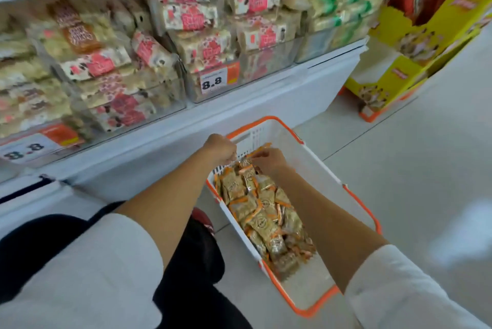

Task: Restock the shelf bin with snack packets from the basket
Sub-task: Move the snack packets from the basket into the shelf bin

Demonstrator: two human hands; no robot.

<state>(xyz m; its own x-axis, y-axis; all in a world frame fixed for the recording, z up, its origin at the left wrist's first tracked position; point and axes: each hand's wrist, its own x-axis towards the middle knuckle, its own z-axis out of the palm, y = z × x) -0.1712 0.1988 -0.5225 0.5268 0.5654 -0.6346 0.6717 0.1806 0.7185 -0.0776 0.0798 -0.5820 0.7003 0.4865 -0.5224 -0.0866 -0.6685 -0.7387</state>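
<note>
The right hand (269, 160) had its fingers (255, 157) pinching one orange-edged snack packet (259, 148) at the far end of the single basket (356, 195). The left hand (221, 148) was curled just beside it, its hold unclear. Restocking seemed barely begun, since dozens of packets (266, 211), too heaped to count, remained inside. The shelf bins (239, 73) above showed two price tags (214, 81)

Basket (316, 168): smooth moulded white plastic with an orange plastic rim. Snack packets (263, 211) inside it: glossy, crinkled film, golden with orange edges. Shelf bins (253, 73), far: clear hard plastic with reflective fronts. Price label (214, 79): matt paper. Display stand (415, 73), far right: yellow printed cardboard. Floor (399, 168): pale smooth tile with a faint sheen. Sleeves (93, 262), near: white matt cloth.
</note>
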